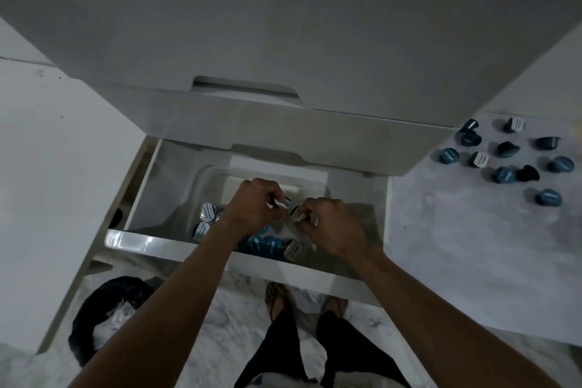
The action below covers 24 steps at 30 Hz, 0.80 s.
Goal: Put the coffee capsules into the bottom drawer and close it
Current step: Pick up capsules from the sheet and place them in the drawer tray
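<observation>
Both hands, left hand (252,203) and right hand (330,225), each grip capsules (281,202) over the open drawer (141,241); twelve loose capsules (504,174) on floor.

The fingertips of the left hand (252,203) and the right hand (327,224) are curled out of sight, so the capsules (282,202) pinched in them are seen only in part. Much of the clear container (204,179) in the bottom drawer (148,242) is covered by the forearms, and the count of capsules inside cannot be told. The print on the lids is too small to be read. The counter (472,246) is cut off at the right picture edge. The black bag (104,309) on the floor is partly hidden by the left forearm.
</observation>
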Available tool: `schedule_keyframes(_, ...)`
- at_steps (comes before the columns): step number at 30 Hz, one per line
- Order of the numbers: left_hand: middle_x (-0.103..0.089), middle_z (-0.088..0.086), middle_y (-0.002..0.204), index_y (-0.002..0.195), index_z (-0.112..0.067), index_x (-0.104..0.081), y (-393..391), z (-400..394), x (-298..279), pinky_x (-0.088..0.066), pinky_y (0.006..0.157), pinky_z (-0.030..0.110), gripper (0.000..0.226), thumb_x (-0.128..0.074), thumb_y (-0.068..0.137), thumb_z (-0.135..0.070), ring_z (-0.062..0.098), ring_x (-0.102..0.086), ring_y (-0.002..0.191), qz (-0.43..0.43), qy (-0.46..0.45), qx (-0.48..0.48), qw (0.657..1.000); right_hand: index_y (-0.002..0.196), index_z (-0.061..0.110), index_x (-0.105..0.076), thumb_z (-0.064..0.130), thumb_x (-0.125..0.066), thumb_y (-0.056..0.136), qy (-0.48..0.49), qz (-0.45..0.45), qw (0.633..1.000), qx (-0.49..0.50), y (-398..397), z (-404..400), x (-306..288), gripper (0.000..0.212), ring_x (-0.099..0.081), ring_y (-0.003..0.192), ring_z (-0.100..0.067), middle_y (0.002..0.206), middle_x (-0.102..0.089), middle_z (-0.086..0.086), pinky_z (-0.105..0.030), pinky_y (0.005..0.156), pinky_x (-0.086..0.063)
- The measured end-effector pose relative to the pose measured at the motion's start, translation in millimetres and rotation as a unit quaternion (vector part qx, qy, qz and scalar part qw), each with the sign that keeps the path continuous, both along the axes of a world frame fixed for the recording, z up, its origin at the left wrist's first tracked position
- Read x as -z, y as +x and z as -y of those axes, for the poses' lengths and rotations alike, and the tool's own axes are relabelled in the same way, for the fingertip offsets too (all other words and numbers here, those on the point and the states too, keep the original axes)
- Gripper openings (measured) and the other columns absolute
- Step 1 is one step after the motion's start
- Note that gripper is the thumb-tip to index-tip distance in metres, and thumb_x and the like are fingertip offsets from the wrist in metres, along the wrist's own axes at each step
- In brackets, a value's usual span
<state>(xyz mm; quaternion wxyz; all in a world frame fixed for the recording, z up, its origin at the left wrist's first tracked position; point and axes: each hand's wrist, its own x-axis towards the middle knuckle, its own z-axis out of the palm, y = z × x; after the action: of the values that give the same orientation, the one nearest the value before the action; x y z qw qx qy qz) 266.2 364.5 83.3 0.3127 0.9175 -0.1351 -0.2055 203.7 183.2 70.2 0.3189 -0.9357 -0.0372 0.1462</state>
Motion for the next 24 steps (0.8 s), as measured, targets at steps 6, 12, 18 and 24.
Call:
schedule_keyframes(6, -0.072, 0.000, 0.080, 0.077, -0.014, -0.072, 10.6, -0.3, 13.6, -0.055, 0.069, 0.024, 0.017, -0.085, 0.066, -0.009, 0.017, -0.067, 0.075, -0.040, 0.006, 0.019, 0.999, 0.098, 0.022, -0.062, 0.030, -0.059, 0.088, -0.069, -0.006, 0.996, -0.058, 10.6, -5.3, 2.0, 0.014, -0.064, 0.087, -0.026, 0.099, -0.067, -0.004, -0.038, 0.071, -0.053)
schedule_keyframes(12, -0.071, 0.003, 0.076, 0.072, -0.013, -0.071, 9.2, -7.5, 20.2, -0.055, 0.066, 0.022, 0.022, -0.089, 0.061, -0.010, 0.015, -0.066, 0.071, -0.083, 0.011, 0.012, 0.996, 0.093, 0.022, -0.060, 0.031, -0.058, 0.089, -0.085, -0.002, 0.994, -0.061, 7.2, -5.7, 6.6, 0.010, -0.063, 0.083, -0.024, 0.096, -0.067, 0.000, -0.035, 0.067, -0.051)
schedule_keyframes(18, -0.070, 0.007, 0.078, 0.073, -0.010, -0.069, 9.5, -6.5, 20.8, -0.057, 0.060, 0.025, 0.026, -0.090, 0.059, -0.006, 0.024, -0.069, 0.069, -0.121, 0.014, 0.014, 0.992, 0.098, 0.024, -0.061, 0.031, -0.064, 0.085, -0.101, -0.031, 0.993, -0.048, 10.2, -10.1, 2.8, 0.015, -0.064, 0.087, -0.024, 0.101, -0.069, -0.001, -0.031, 0.065, -0.045)
schedule_keyframes(24, -0.068, 0.000, 0.078, 0.076, -0.011, -0.069, 8.2, -6.4, 19.1, -0.046, 0.057, 0.011, 0.028, -0.091, 0.059, -0.011, 0.011, -0.062, 0.068, -0.127, 0.009, 0.019, 0.992, 0.102, 0.027, -0.060, 0.036, -0.071, 0.078, -0.101, -0.079, 0.990, -0.050, 16.1, -7.7, -4.5, 0.027, -0.063, 0.089, -0.022, 0.102, -0.068, -0.001, -0.030, 0.066, -0.044)
